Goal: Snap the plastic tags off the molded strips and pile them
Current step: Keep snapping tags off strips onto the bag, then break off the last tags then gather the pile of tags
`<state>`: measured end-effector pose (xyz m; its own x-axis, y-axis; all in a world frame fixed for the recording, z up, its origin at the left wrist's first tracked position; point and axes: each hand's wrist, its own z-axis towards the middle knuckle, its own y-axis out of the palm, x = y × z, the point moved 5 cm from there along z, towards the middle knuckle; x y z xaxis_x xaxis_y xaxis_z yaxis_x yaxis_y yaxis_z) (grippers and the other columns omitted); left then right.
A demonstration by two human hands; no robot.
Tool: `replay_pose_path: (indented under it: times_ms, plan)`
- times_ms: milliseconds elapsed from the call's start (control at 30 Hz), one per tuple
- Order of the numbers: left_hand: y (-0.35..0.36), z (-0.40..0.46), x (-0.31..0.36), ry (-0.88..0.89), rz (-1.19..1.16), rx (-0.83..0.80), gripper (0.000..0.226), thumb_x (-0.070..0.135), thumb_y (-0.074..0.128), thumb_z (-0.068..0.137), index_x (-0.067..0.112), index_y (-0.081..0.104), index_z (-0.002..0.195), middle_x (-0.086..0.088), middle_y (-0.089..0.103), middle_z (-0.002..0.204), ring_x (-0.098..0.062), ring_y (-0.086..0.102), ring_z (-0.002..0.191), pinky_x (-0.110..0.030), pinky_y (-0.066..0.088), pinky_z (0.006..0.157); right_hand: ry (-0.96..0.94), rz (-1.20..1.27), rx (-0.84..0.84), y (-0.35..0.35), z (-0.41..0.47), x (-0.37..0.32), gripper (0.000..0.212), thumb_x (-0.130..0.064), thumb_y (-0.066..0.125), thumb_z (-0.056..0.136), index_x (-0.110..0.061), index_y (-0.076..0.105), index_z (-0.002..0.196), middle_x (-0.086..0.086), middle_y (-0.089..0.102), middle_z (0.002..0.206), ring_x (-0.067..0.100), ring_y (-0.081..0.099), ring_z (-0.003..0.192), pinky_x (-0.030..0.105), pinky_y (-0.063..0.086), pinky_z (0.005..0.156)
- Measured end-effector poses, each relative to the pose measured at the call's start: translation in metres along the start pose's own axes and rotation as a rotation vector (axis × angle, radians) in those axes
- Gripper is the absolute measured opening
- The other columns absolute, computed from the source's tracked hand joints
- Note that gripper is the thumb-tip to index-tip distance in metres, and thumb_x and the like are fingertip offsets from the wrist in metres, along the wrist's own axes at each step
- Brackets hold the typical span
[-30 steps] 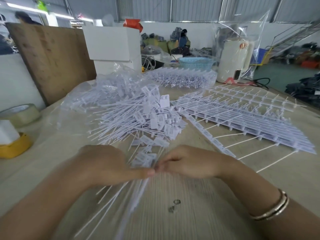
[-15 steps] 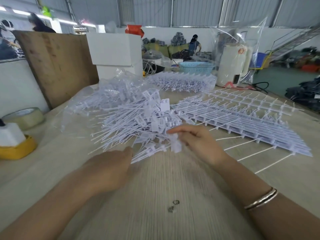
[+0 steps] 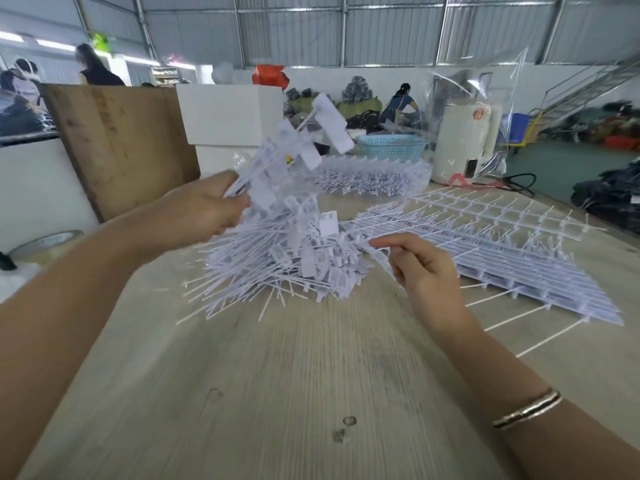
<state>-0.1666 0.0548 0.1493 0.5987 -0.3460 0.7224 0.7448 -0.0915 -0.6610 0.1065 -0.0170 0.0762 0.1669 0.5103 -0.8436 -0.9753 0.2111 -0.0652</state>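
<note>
While the head view tilted up from the table, these points were noted.

Left hand: the left hand, which a second earlier lay low at the near edge of the heap, had risen to centre-left of the frame, fingers curled round a fan of snapped tags held above the pile.

Right hand: the right hand, half a second earlier over the heap with a tag, had drawn to centre-right; thumb and forefinger pinched the near end of a molded strip.

Pile: the heap of loose tags sat at frame centre on the wooden table, touching the stacked strips at right.

Meaning for task: judged as one bundle about to be dropped on the pile and a fresh strip being taken; many strips remained.
</note>
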Motion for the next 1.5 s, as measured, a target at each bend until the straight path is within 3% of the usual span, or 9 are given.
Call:
replay_pose_path:
  times_ms: [100,233,367,467,700,900,1000,1267,1500]
  plan:
    - [0.01,0.033,0.004,0.092,0.332,0.101,0.01,0.044,0.048,0.091,0.035,0.049,0.086,0.01,0.053,0.066,-0.014,0.051,0.061,-0.027,0.038,0.051,-0.027,-0.083,-0.058,0.003,-0.002,0.0,0.031,-0.012,0.046,0.09,-0.03,0.07,0.087,0.012,0.035,0.053,0.016,0.026,0.046,0.022,0.021,0.046]
    - [0.045,0.054,-0.031,-0.047,0.547,-0.187,0.046,0.046,0.055,0.089,0.012,0.048,0.119,-0.006,0.056,0.12,-0.024,0.053,0.11,-0.038,0.042,0.095,-0.045,-0.214,-0.09,0.002,-0.001,0.003,0.038,0.0,0.044,0.094,-0.028,0.068,0.089,-0.008,0.035,0.041,0.006,0.025,0.037,0.015,0.02,0.043]
    - [0.031,0.054,-0.032,-0.048,0.476,-0.088,0.075,0.075,0.064,0.059,0.023,0.052,0.112,-0.002,0.059,0.113,-0.017,0.055,0.097,-0.035,0.045,0.088,-0.064,-0.223,-0.103,0.003,0.001,0.002,0.039,0.001,0.044,0.094,-0.031,0.067,0.088,-0.01,0.034,0.041,0.006,0.026,0.037,0.015,0.02,0.043]
    - [0.031,0.054,-0.024,-0.003,0.588,-0.043,0.102,0.086,0.059,0.048,0.024,0.047,0.128,-0.001,0.049,0.129,-0.02,0.048,0.117,-0.042,0.041,0.099,-0.116,-0.246,-0.14,0.008,0.0,0.001,0.043,0.002,0.045,0.094,-0.035,0.065,0.086,-0.008,0.039,0.044,0.007,0.028,0.038,0.014,0.02,0.043]
    - [0.066,0.05,-0.023,0.064,0.653,-0.124,0.087,0.068,0.04,0.082,0.032,-0.003,0.149,0.0,0.013,0.157,-0.022,0.025,0.14,-0.045,0.027,0.111,-0.26,-0.605,-0.187,0.011,-0.002,-0.003,0.029,-0.004,0.048,0.091,-0.02,0.071,0.1,-0.017,0.058,0.079,0.0,0.046,0.051,0.014,0.031,0.052]
    - [0.078,0.044,-0.031,0.107,0.57,0.016,0.08,0.057,0.038,0.092,0.041,-0.021,0.142,0.0,0.033,0.15,-0.024,0.034,0.136,-0.046,0.023,0.112,0.279,-1.239,-0.243,-0.032,0.013,0.021,0.034,-0.033,0.045,0.092,-0.022,0.052,0.123,0.001,0.055,0.119,0.023,0.056,0.105,0.036,0.043,0.086]
    - [0.075,0.04,-0.022,0.161,0.64,0.043,0.078,0.053,0.045,0.091,0.037,-0.006,0.148,0.002,0.006,0.159,-0.017,0.005,0.145,-0.042,-0.001,0.116,0.378,-1.315,-0.404,-0.026,0.004,0.032,0.041,-0.035,0.046,0.092,-0.023,0.041,0.131,0.002,0.056,0.125,0.024,0.054,0.112,0.038,0.04,0.095]
    - [0.129,-0.003,0.033,0.558,0.819,0.04,0.059,0.048,0.045,0.09,0.035,0.027,0.145,0.003,0.001,0.158,-0.013,-0.004,0.144,-0.034,-0.017,0.111,0.258,-1.171,-0.187,-0.035,0.015,0.009,0.038,-0.027,0.043,0.093,-0.039,0.048,0.128,0.005,0.065,0.108,0.027,0.061,0.093,0.035,0.045,0.079]
    - [0.153,0.004,-0.004,0.424,0.991,-0.038,0.061,0.051,0.031,0.096,0.03,0.012,0.15,0.001,-0.02,0.156,-0.017,-0.016,0.144,-0.041,-0.009,0.117,0.021,-1.087,0.068,-0.042,0.019,-0.03,0.032,-0.023,0.043,0.093,-0.035,0.063,0.114,0.002,0.063,0.096,0.022,0.055,0.064,0.028,0.038,0.057]
